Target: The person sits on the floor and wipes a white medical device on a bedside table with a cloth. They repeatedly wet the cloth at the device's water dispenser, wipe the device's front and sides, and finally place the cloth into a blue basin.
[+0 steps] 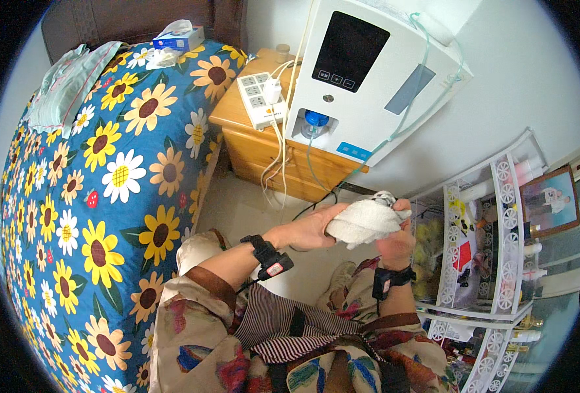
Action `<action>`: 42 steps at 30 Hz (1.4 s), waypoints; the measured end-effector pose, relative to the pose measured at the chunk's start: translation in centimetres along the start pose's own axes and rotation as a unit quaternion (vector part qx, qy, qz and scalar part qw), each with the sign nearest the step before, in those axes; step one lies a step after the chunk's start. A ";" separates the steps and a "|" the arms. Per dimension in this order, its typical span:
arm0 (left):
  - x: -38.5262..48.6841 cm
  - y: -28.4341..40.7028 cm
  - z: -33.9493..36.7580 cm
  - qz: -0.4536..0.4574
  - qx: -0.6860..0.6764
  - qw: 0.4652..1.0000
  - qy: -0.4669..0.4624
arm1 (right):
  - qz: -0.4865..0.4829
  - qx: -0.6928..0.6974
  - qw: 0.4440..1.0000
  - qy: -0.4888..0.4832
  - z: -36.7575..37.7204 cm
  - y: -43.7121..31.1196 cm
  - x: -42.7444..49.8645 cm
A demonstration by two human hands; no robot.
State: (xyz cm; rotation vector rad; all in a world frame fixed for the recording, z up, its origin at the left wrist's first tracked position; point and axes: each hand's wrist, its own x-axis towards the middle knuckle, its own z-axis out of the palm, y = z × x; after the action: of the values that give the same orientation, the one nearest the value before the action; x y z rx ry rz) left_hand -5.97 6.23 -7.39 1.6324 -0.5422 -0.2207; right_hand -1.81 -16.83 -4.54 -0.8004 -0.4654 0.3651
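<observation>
My left hand (308,230) grips the left side of a bunched white cloth (366,221), held in the air over the floor. My right hand (397,236) has hold of the cloth's other side, its fingers partly hidden by it. A dark, patterned bit shows at the top of the cloth; what it is cannot be told. Beyond the hands, a white oxygen concentrator (339,103) with a dark display stands on a wooden nightstand (250,147). A blue-capped humidifier bottle (315,122) sits in its recess, and clear green tubing (405,128) hangs over its front.
A bed with a sunflower-print cover (123,211) fills the left, bearing a tissue box (178,38) and a pale green cloth (71,86). A power strip (260,100) lies on the nightstand, its cables hanging down. At the right stand a white shelf rack (508,236) with small items and a framed photo (550,201).
</observation>
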 end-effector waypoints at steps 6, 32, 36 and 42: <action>0.4 -0.1 0.4 -0.061 -0.085 0.993 -0.048 | -0.092 -0.140 0.981 0.099 4.8 -3.5 3.8; 2.6 0.3 -1.8 -0.035 -0.486 0.865 0.118 | -0.416 -0.802 0.428 0.035 8.2 -0.2 16.5; 1.8 -1.3 -0.4 -0.145 -0.390 0.900 0.128 | -0.343 -0.821 0.455 -0.017 5.0 3.1 13.7; 1.1 -4.6 0.7 -0.263 -0.372 0.876 0.160 | -0.208 -0.779 0.589 -0.054 2.6 4.8 11.0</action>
State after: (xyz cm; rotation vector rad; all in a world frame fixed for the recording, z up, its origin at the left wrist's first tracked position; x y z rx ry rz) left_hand -4.30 5.36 -11.79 0.9834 0.2513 -0.4828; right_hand 5.45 -6.93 -3.73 -2.3370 -1.0798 -0.6358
